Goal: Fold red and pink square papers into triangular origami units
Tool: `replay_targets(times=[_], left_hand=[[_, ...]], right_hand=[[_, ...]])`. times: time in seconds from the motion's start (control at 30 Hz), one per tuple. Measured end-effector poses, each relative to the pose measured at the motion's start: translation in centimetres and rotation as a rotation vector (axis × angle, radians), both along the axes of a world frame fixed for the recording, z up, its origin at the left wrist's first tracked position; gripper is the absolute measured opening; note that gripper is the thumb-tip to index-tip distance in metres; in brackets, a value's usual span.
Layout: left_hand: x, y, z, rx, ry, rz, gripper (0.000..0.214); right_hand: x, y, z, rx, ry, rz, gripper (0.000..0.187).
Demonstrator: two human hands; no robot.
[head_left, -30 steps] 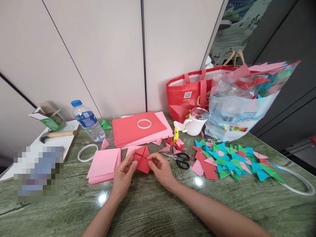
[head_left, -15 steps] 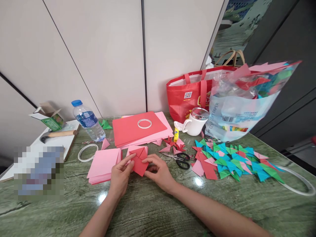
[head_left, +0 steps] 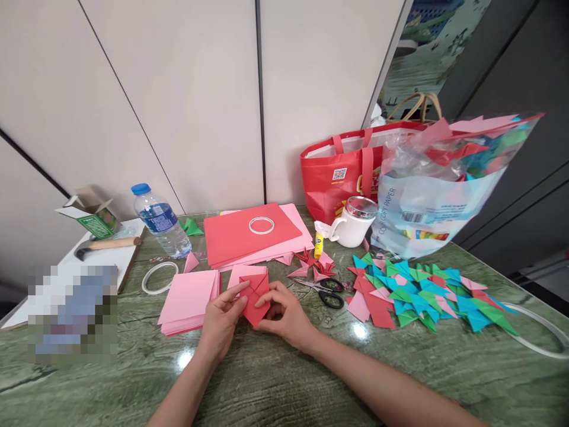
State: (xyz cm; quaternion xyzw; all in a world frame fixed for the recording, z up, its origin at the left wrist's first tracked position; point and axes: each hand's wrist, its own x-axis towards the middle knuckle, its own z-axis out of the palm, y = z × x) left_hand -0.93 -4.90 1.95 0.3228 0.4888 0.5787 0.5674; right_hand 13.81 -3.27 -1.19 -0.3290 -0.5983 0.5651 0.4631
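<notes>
Between my hands is a red sheet of origami paper [head_left: 255, 296], creased and partly folded, held above the table. My left hand [head_left: 224, 317] grips its left side between thumb and fingers. On the right side, my right hand [head_left: 287, 314] pinches the paper's edge, with thumb below and fingers curled. Just behind the red paper lies a small pink stack [head_left: 237, 274]. A thicker stack of pink paper squares [head_left: 189, 299] sits left of my left hand. Scissors [head_left: 326, 290] with black handles lie to the right of my right hand.
Many folded paper pieces [head_left: 418, 290] spread across the right. Behind stand a white mug [head_left: 355, 228], glue stick [head_left: 319, 244], red bag [head_left: 324, 184] and plastic bag [head_left: 435, 201]. Red sheets [head_left: 240, 240] carry a tape roll [head_left: 261, 225]. A water bottle [head_left: 162, 225] and hammer [head_left: 109, 244] are left.
Both hands have shifted slightly with the red paper. The paper's right side has been folded inward, so it looks narrower. The view has moved a little.
</notes>
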Motion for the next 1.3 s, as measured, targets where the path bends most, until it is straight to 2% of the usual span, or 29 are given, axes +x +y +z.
replay_targets(times=[0.17, 0.33, 0.53, 0.67, 0.87, 1.0, 1.13, 1.3], left_hand=[[0.09, 0.04, 0.24, -0.004, -0.020, 0.005, 0.040], [-0.03, -0.06, 0.13, -0.008, -0.015, -0.045, 0.043], [0.07, -0.15, -0.17, 0.017, 0.025, -0.069, 0.041], [0.13, -0.09, -0.46, 0.026, 0.008, -0.065, 0.041], [0.16, -0.14, -0.18, 0.016, 0.001, -0.033, 0.046], [0.16, -0.21, 0.05, 0.018, 0.019, -0.064, 0.044], [0.15, -0.25, 0.16, 0.022, 0.017, -0.092, 0.040], [0.18, -0.34, -0.04, 0.023, -0.006, -0.168, 0.052]], right_hand=[[-0.02, -0.04, -0.10, 0.007, 0.007, 0.008, 0.023], [-0.01, -0.09, -0.20, 0.049, -0.006, 0.012, 0.022], [0.01, -0.03, 0.01, 0.079, -0.025, -0.115, 0.014], [0.00, -0.11, 0.27, 0.091, -0.030, -0.159, 0.022], [-0.24, -0.36, 0.37, -0.026, 0.136, -0.169, 0.037], [-0.08, -0.22, 0.41, 0.019, 0.072, -0.165, 0.031], [0.17, 0.17, 0.33, 0.080, 0.026, -0.209, 0.016], [0.08, 0.49, 0.01, -0.035, 0.112, -0.217, 0.019]])
